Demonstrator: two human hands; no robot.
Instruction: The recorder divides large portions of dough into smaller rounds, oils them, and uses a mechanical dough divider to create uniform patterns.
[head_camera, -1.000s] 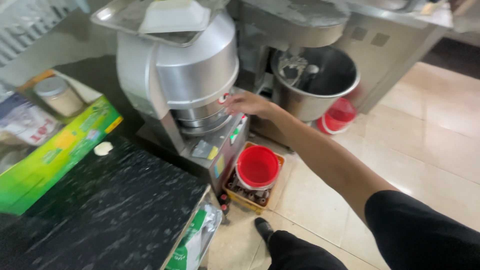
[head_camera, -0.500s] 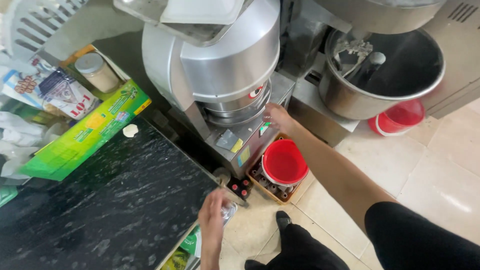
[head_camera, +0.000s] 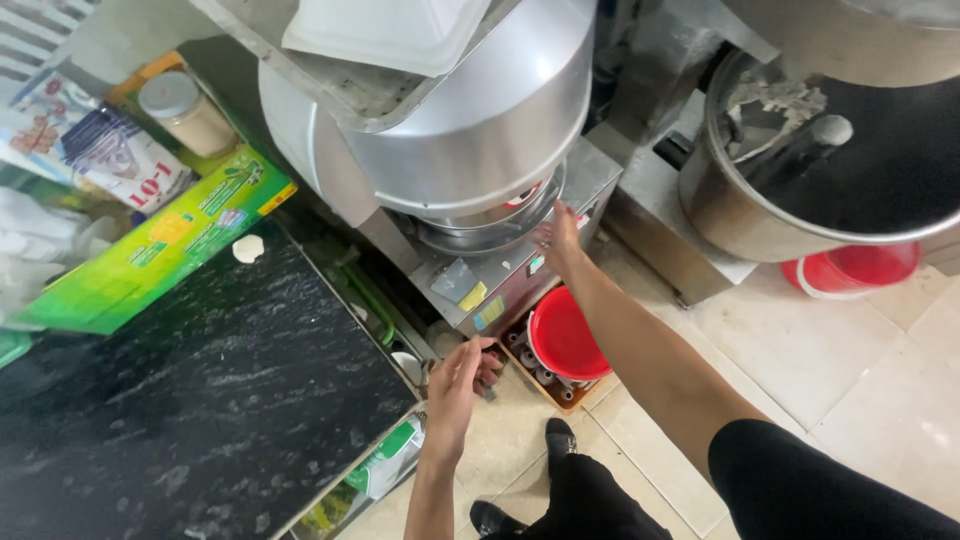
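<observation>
Right hand (head_camera: 557, 237) reaches forward to the base of the big round brushed-steel machine (head_camera: 480, 120), fingers spread flat, touching the grey metal base plate (head_camera: 500, 270) just under the drum; holds nothing. Left hand (head_camera: 462, 375) is lower, near the desk corner, fingers loosely curled and narrow; cannot tell if it grips anything, a small dark bit shows by the fingertips.

Base plate carries a small yellow square sticker (head_camera: 473, 296) and a pale blue-and-yellow label (head_camera: 490, 313) on its front edge, plus a red-and-white round mark (head_camera: 522, 195) under the drum rim. White plastic tray (head_camera: 385, 30) sits on the machine's top.

Black speckled stone desk (head_camera: 180, 380) fills lower left. Long green flat carton with yellow and blue print (head_camera: 150, 250) lies along its far edge, a small white disc (head_camera: 248, 248) just beside the carton. Behind: white-and-blue printed bag with red lettering (head_camera: 95, 150) and a clear jar with white lid (head_camera: 185, 110). Green-and-white packet (head_camera: 385, 460) tucked under the desk edge.

Red round plastic bowl (head_camera: 565, 335) sits in a brown crate on the tiled floor (head_camera: 850, 380), below the right forearm. Large steel mixing bowl (head_camera: 800, 160) stands right, another red basin (head_camera: 855, 268) under it. Black shoe (head_camera: 560, 440) on the floor
</observation>
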